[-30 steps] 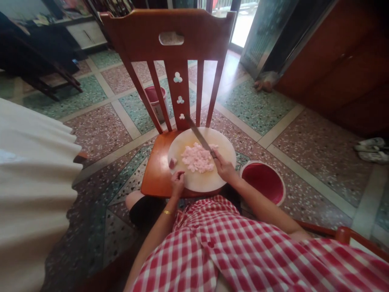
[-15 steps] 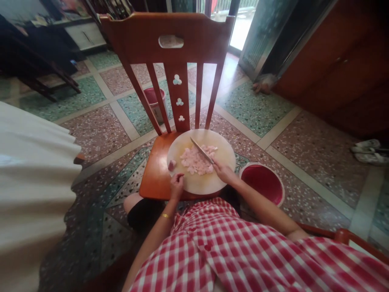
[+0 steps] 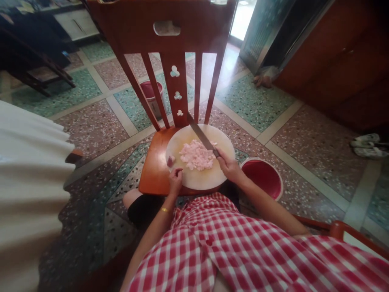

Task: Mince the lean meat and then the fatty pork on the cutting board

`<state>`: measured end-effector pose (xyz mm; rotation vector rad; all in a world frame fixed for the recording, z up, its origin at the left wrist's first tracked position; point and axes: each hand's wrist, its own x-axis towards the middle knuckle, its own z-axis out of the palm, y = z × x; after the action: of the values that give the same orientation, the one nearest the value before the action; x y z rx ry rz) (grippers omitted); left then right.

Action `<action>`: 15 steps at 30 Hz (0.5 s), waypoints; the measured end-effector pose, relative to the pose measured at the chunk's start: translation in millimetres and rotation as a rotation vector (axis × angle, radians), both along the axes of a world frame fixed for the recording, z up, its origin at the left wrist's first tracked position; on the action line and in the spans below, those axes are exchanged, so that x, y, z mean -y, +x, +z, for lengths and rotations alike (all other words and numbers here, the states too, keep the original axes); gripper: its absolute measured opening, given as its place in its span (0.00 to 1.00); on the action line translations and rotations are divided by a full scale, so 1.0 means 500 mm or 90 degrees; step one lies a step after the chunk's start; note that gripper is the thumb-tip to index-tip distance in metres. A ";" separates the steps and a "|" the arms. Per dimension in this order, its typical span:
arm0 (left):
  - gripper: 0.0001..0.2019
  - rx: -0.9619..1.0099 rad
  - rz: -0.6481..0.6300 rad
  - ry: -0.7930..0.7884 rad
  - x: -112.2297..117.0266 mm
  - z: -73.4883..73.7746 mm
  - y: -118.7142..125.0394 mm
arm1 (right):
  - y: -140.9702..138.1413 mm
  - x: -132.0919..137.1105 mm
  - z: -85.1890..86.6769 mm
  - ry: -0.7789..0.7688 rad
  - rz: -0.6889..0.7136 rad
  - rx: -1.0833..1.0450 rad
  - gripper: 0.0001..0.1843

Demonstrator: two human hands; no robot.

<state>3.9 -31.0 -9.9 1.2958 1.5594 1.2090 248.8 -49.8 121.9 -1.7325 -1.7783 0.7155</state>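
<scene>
A round white cutting board [image 3: 200,180] rests on the seat of a wooden chair, with a heap of chopped pale pink meat [image 3: 197,156] in its middle. My right hand [image 3: 229,166] is wrapped around the handle of a kitchen knife [image 3: 200,133]. The blade is raised over the heap, its tip reaching past the board's far edge. At the near left rim, my left hand [image 3: 176,178] is closed, fingers curled in, with nothing visible in it. Just beyond it lies a small darker piece of meat [image 3: 170,161].
The chair's slatted back [image 3: 173,87] rises behind the board. On the floor stand a red-lined basin [image 3: 261,178] at the right and a bucket [image 3: 152,91] behind the chair. A pale cloth [image 3: 30,174] hangs at the left; shoes [image 3: 366,146] lie far right.
My right hand has lifted the knife off the meat, and the blade now shows broader and higher. The left hand stays by the rim. The view has tilted down slightly.
</scene>
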 end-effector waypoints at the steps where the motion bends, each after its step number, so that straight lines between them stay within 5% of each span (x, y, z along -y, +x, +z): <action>1: 0.07 0.005 0.001 -0.003 0.000 0.002 0.001 | 0.001 0.006 0.001 0.017 -0.003 -0.001 0.26; 6: 0.08 0.006 0.001 -0.011 0.004 0.001 0.003 | 0.010 0.024 -0.021 -0.157 0.014 0.067 0.24; 12: 0.08 -0.026 -0.014 0.000 0.005 -0.009 0.001 | 0.013 0.014 -0.004 0.001 0.007 -0.014 0.25; 15: 0.09 -0.035 -0.013 0.001 0.004 -0.009 0.001 | 0.010 0.006 -0.022 -0.106 -0.016 0.047 0.24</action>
<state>4.6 -33.0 -14.5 1.3533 1.5795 1.1712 253.5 -52.9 110.9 -1.9098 -1.7850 0.8199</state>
